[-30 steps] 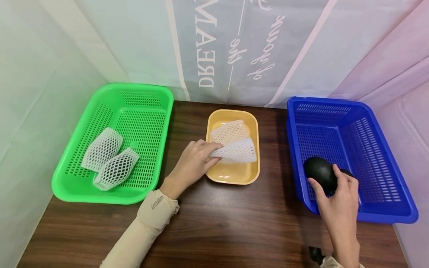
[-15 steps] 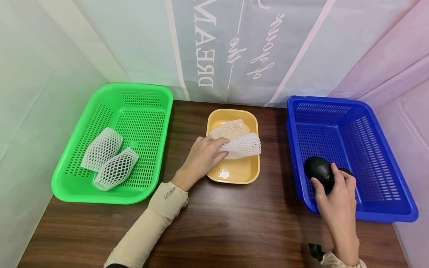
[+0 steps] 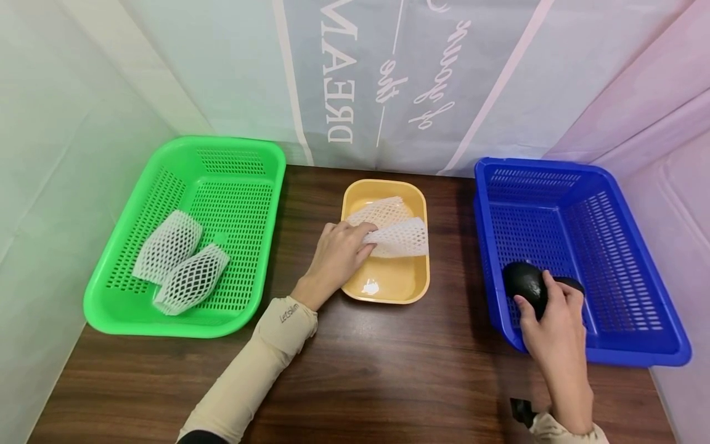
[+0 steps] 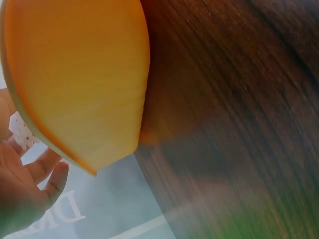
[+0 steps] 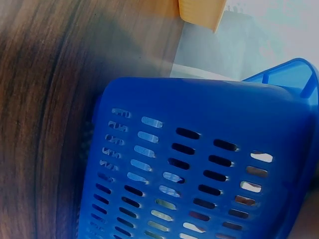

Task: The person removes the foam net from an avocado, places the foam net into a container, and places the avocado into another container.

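My left hand (image 3: pixel 341 253) pinches a white foam fruit net (image 3: pixel 403 238) over the yellow tray (image 3: pixel 383 298); another foam net (image 3: pixel 379 211) lies inside. In the left wrist view, the tray's outer wall (image 4: pixel 84 89) hides most of the net (image 4: pixel 22 133), with my fingers beside its rim. My right hand (image 3: pixel 559 336) reaches into the blue basket (image 3: pixel 638 357) and grips a glossy dark, avocado-like fruit (image 3: pixel 524 285). A second dark fruit (image 3: pixel 571 284) shows partly behind my fingers. In the right wrist view, the slotted basket wall (image 5: pixel 199 109) hides that hand.
On the left stands a green basket (image 3: pixel 166 330) holding two dark fruits in white foam nets (image 3: pixel 169 245). All the containers stand on a brown wooden table (image 3: pixel 399 376). A printed cloth backdrop (image 3: pixel 399 80) rises behind them.
My left hand has shifted right and slightly away over the yellow tray, carrying the foam net. My right hand has moved slightly left with its hold on the dark fruit.
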A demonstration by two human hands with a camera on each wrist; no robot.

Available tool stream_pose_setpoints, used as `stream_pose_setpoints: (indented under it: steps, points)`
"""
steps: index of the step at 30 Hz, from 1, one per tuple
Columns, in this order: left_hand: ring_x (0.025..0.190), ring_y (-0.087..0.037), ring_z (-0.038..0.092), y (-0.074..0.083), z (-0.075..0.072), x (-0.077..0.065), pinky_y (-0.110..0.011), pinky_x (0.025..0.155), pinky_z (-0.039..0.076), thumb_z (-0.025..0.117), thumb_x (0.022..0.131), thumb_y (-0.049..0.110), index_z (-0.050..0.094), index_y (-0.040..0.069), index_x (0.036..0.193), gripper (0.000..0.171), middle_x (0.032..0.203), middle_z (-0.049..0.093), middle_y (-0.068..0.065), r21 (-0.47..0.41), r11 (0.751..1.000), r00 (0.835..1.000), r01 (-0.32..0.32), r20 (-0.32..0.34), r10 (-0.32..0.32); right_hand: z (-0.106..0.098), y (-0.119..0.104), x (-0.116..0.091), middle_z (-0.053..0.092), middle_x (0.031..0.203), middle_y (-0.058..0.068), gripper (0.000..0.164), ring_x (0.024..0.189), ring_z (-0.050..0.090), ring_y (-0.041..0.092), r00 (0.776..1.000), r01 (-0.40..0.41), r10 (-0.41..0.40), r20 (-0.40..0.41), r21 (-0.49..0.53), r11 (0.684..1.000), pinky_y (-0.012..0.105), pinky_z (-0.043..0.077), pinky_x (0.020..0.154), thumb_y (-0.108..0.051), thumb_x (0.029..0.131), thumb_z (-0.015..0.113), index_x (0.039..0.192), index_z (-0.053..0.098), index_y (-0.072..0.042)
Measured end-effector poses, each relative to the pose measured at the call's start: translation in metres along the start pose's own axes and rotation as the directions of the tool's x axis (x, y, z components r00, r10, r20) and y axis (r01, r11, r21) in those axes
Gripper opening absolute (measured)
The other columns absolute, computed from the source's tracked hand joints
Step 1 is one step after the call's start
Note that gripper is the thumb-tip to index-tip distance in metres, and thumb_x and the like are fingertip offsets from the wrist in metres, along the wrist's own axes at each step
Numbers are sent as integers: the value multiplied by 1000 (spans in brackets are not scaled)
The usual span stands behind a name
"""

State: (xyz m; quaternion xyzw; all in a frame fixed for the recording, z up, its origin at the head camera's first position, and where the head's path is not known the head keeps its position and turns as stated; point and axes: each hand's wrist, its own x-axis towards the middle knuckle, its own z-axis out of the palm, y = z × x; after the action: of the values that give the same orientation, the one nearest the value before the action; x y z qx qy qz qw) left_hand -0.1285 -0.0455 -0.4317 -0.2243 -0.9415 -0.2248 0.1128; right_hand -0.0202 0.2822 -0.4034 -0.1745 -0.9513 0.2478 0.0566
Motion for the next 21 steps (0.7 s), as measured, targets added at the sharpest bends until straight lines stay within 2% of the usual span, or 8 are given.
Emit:
stream_pose_setpoints:
  steps: [7,15,21]
  points:
    - [90,-25,65,-1,4,2,-41,84,43,71,91,27,65,16,117,29,104,77,-1,20,1000,999,22,-29,-21,-1,0,4,33,145,38,63,121,39,61,997,-7,9,79,-31,999,74,31,90,-13,98,56,153,29,3]
    - [90,-25,64,0,6,4,-40,85,41,72,91,28,66,16,117,30,101,77,1,82,996,998,44,-59,-39,-1,1,5,33,142,40,61,115,40,64,994,29,-22,108,-59,998,75,31,88,-13,99,54,152,29,6]
    - [88,-25,62,2,7,5,-40,85,40,72,90,32,66,17,117,32,104,77,1,113,992,998,50,-47,-45,-1,2,6,33,141,41,59,114,41,65,991,43,-33,126,-80,996,75,32,87,-11,99,54,150,31,7]
